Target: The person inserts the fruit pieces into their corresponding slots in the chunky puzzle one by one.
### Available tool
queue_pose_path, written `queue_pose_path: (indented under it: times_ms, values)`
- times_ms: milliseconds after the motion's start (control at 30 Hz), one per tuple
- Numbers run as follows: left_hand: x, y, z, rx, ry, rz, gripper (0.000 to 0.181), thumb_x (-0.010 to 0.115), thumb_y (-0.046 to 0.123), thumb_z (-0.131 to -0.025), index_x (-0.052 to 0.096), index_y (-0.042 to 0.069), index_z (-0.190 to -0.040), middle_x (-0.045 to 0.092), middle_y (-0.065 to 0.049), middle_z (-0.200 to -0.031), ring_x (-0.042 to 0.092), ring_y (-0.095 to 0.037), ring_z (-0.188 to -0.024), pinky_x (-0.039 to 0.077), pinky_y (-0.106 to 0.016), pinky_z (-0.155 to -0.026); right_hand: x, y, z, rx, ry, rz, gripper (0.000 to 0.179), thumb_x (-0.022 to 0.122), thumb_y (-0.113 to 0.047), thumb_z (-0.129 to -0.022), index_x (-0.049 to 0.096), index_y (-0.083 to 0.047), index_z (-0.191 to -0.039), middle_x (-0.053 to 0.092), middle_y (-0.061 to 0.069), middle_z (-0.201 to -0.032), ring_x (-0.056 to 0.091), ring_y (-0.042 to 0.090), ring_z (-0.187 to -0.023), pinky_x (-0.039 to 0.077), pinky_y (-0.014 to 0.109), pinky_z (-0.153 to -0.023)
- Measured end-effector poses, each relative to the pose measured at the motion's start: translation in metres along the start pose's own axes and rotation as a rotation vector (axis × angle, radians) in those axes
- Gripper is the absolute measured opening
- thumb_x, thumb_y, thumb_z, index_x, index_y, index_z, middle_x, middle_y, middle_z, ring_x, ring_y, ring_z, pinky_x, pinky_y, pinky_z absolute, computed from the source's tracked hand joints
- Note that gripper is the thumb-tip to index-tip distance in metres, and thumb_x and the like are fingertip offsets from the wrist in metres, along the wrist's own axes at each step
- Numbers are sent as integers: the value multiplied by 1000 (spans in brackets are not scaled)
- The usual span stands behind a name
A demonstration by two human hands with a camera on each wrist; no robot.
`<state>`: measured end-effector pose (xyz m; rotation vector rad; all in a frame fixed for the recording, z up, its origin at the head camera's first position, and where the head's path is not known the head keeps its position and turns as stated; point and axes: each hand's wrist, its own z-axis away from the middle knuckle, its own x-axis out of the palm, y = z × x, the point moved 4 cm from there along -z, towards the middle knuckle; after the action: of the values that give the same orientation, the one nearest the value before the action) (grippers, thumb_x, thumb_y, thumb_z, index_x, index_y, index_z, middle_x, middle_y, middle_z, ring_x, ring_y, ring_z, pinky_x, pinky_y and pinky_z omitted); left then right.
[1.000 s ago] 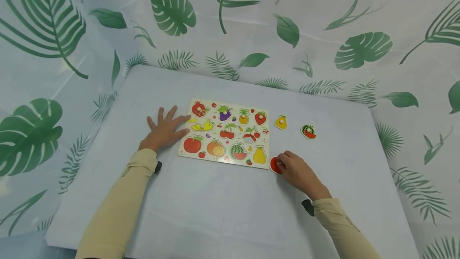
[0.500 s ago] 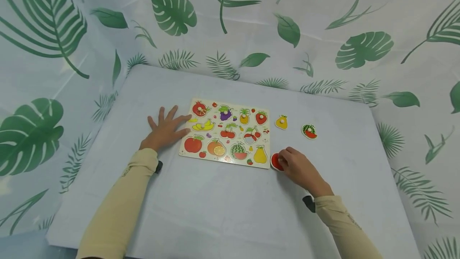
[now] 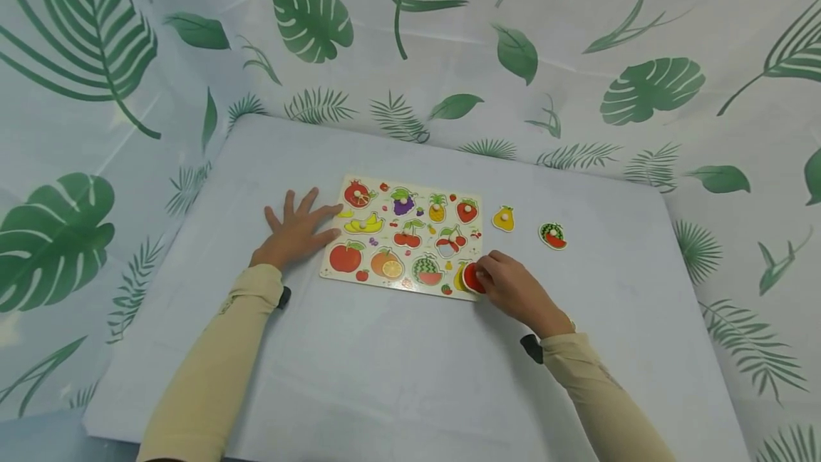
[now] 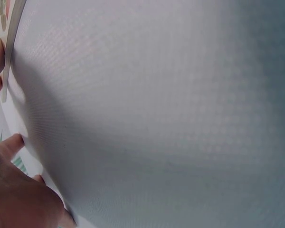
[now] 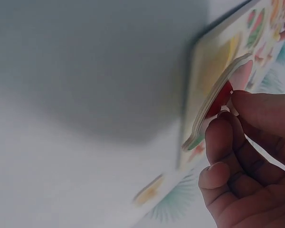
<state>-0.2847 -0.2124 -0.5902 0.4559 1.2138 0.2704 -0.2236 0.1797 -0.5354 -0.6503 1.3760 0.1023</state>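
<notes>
A fruit puzzle board [image 3: 378, 282] lies flat on the table, with several knobbed fruit pieces set in it. My right hand [image 3: 516, 294] pinches a red apple puzzle piece [image 3: 472, 279] by its knob, above the board's near right corner and partly over the yellow pear picture [image 3: 459, 275]. In the right wrist view the apple piece [image 5: 218, 100] is tilted and lifted off the board. My left hand [image 3: 291, 232] rests with spread fingers at the board's left side, two fingertips touching its edge. Only part of that hand [image 4: 19, 194] shows in the left wrist view.
Right of the board lie a loose pear piece [image 3: 503, 219] and a loose watermelon piece [image 3: 553, 236]. A white cloth covers the table [image 3: 385, 376]. Behind and beside it hangs a white curtain [image 3: 442, 34] with green leaf prints.
My right hand has moved left and slightly up in view, bringing the apple piece from beside the board to over its near right corner. The left hand has stayed put.
</notes>
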Motion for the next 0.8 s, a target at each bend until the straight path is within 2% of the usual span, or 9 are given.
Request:
queue_pose_path:
  times_ms: [300,533,800]
  values:
    - [0,1,0,-5,-3,-1,66,59,49,-108,40,27,-167,-2,-17,-179,-21,-52,-157,-18,-80,-112,9,-33,-29,-133,28,19,12,78,2,-94,74,1,-105,63,5,-91,57,19,-79,57,34,-73]
    - [-1,1,1,-1,-4,11,66,59,49,-108,41,28,-167,-2,-16,-179,-22,-52,-157,-19,-80,-112,19,-52,-47,-200,10,13,13,77,1,-96,74,0,-109,69,11,-102,62,22,-87,61,36,-81]
    - [-2,2,2,11,-3,16,65,59,47,-108,40,27,-167,-1,-17,-179,-21,-53,-157,-19,-81,-111,28,-76,-67,-275,25,7,6,74,1,-97,72,0,-102,64,7,-90,56,18,-78,54,30,-72]
